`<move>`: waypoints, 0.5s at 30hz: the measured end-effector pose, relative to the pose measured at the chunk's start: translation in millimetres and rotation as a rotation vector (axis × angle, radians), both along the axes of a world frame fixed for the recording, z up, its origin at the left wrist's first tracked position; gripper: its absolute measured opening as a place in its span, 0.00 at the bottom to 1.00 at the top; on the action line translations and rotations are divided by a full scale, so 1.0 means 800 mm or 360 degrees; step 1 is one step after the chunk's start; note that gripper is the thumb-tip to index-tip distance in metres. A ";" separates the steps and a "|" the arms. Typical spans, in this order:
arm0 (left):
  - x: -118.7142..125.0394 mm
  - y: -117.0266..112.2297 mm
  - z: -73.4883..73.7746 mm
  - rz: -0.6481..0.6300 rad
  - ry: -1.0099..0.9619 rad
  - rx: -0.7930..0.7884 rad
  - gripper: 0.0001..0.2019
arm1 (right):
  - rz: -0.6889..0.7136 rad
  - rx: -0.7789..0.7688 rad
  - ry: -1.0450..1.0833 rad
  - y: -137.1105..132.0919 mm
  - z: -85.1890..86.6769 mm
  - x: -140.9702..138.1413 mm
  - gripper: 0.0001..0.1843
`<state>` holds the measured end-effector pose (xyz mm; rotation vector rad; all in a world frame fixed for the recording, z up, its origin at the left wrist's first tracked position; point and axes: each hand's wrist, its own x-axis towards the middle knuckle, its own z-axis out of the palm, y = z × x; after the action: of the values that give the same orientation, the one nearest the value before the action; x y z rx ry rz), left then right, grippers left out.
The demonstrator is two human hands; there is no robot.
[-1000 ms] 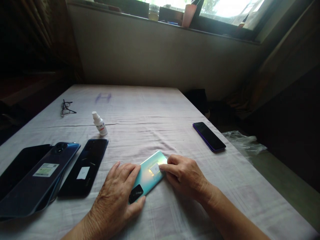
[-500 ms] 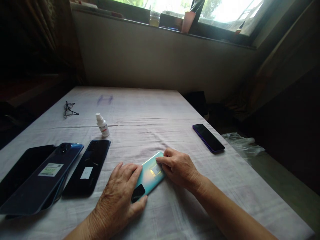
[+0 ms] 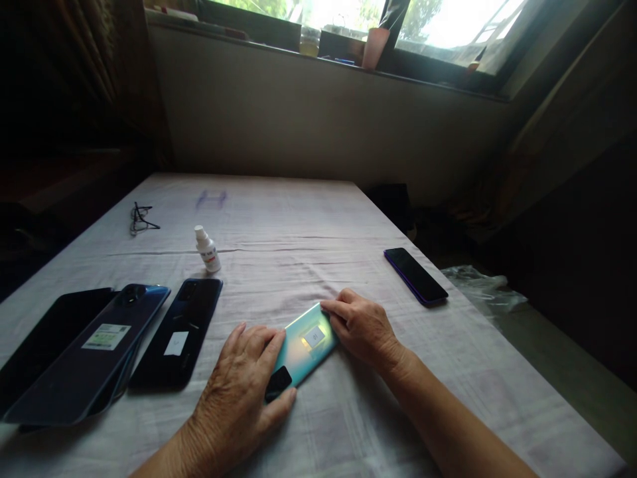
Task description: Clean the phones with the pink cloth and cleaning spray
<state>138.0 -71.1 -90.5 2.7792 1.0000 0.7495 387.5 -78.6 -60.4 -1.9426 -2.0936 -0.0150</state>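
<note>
A light teal phone (image 3: 303, 362) lies back up on the cloth, tilted to the right, its dark camera block at the near left end. Stuck on its back is a small white sticker (image 3: 314, 337) with a faint mark. My left hand (image 3: 243, 382) grips the phone's near left end, thumb along one edge and fingers along the other. At the far right end, my right hand (image 3: 361, 328) has its fingers curled and its fingertips on the phone's corner and edge.
To the left lie a dark phone (image 3: 182, 312) with a white label and a stack of phones (image 3: 74, 378). A white bottle (image 3: 208, 251) stands behind them, and eyeglasses (image 3: 142, 219) lie farther back. Another phone (image 3: 415, 277) is near the table's right edge.
My right fingers have moved from the sticker to the phone's far right corner, so the sticker shows whole. My left hand keeps its grip.
</note>
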 end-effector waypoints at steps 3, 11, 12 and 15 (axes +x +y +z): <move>0.001 -0.001 0.004 0.0010 0.0012 0.0005 0.29 | 0.0124 0.0084 0.0048 -0.008 -0.006 0.008 0.15; -0.001 0.005 0.010 0.0044 0.0040 0.0094 0.28 | 0.0152 0.0314 0.0248 -0.047 -0.006 0.028 0.17; -0.002 0.006 0.011 0.0071 0.0041 0.0094 0.27 | 0.0136 0.0360 0.0303 -0.050 -0.007 0.027 0.17; -0.002 0.009 0.013 0.0157 0.0076 0.0093 0.25 | 0.0112 0.0451 0.0427 -0.050 -0.011 0.019 0.14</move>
<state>136.1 -63.9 -80.1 2.8275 1.1497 0.7389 402.6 -118.5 -68.9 -1.6086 -1.8693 -0.0330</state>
